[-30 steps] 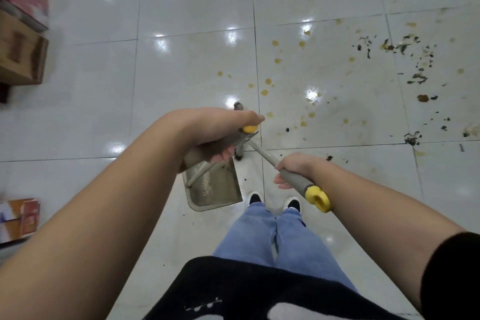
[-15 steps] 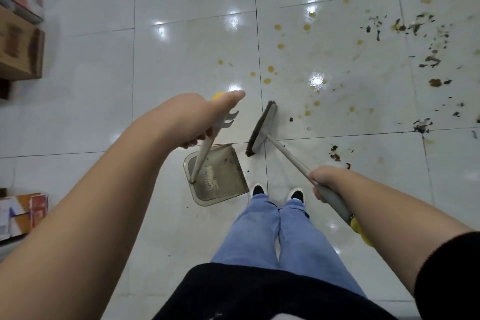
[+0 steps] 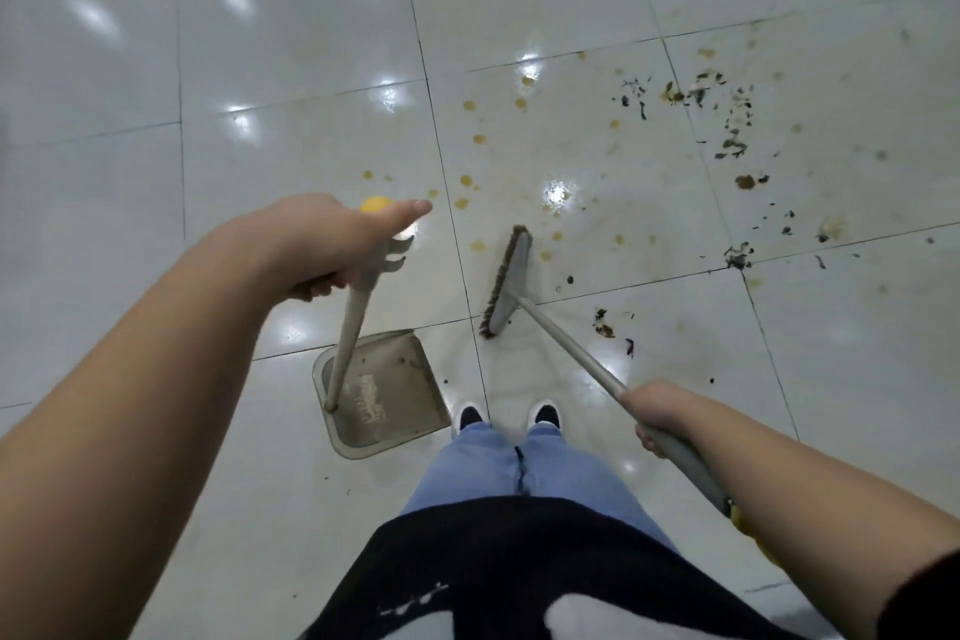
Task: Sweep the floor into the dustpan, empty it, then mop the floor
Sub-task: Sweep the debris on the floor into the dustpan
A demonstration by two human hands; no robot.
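Two hands (image 3: 332, 244) (image 3: 657, 413), dustpan (image 3: 405, 379) lettering possibly unreadable

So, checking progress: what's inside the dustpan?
The dustpan tray shows only a few dark specks and a pale marking. Its handle covers a thin strip, hidden from view.

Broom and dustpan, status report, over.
Left hand grips dustpan handle; right hand grips broom handle. Dustpan on floor by feet, broom head just beyond. Dark debris lies unswept, front right. Nothing in the way.
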